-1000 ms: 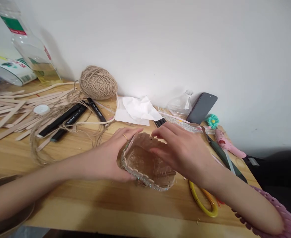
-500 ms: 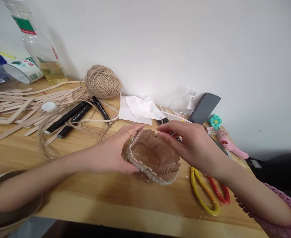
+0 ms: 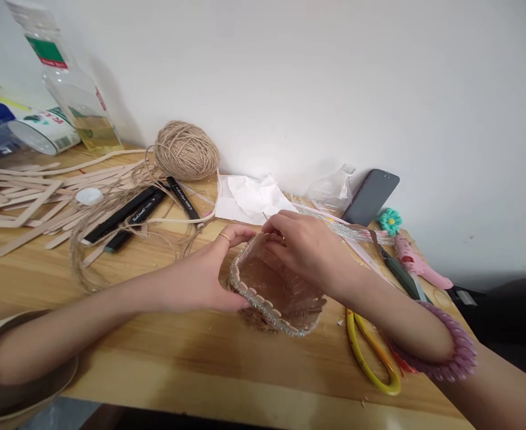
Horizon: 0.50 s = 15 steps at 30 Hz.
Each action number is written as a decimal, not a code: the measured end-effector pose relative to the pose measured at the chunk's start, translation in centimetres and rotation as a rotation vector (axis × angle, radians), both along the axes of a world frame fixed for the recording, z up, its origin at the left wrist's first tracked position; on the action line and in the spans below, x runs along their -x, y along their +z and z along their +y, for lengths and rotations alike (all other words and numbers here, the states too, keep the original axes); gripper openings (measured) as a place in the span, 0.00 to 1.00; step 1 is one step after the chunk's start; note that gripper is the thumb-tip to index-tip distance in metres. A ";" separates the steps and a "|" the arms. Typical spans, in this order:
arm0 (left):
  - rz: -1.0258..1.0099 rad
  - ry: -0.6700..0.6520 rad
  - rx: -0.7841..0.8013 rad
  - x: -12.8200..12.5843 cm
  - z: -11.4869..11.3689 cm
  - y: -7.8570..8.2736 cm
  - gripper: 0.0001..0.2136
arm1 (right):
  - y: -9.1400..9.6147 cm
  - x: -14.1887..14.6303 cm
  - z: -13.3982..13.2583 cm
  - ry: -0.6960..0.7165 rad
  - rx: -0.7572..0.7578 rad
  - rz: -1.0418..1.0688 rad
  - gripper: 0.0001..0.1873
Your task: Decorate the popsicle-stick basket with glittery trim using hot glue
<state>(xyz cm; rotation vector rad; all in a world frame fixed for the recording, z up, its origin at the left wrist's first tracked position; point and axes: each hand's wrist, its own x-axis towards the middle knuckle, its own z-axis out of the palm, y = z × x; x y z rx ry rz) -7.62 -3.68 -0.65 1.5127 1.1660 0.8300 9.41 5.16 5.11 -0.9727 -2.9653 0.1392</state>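
A small brown basket, its rim edged with rounded wooden stick ends and a sparkling trim, stands in front of me with its mouth tilted toward me. My left hand grips its left side, fingers at the far corner and thumb by the near rim. Over the far rim, my right hand has thumb and fingers pinched together. A thin pale tip pokes up by its fingertips; what it belongs to is hidden. The right hand covers part of the far rim.
At left lie wooden craft sticks, black markers, a ball of twine and a glass bottle. White paper and a phone are behind. Yellow-handled scissors and a pink glue gun sit at right.
My right hand has moved left and down to the basket's far rim. My left hand keeps its hold, and the basket has hardly moved.
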 end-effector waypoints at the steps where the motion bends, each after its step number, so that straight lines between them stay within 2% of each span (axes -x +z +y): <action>1: -0.004 -0.002 0.009 0.0 0.0 0.0 0.36 | -0.1 0.0 0.1 0.005 0.002 0.010 0.07; 8: -0.006 0.009 0.092 -0.2 -0.3 0.4 0.38 | -0.7 -0.4 0.4 0.038 -0.019 0.066 0.05; 11: -0.011 0.015 0.098 -0.2 -0.3 0.2 0.39 | -0.9 -0.4 0.3 0.064 -0.064 0.093 0.03; 15: -0.015 0.024 0.103 -0.2 -0.3 0.1 0.38 | -1.0 -0.4 0.2 0.064 -0.054 0.104 0.02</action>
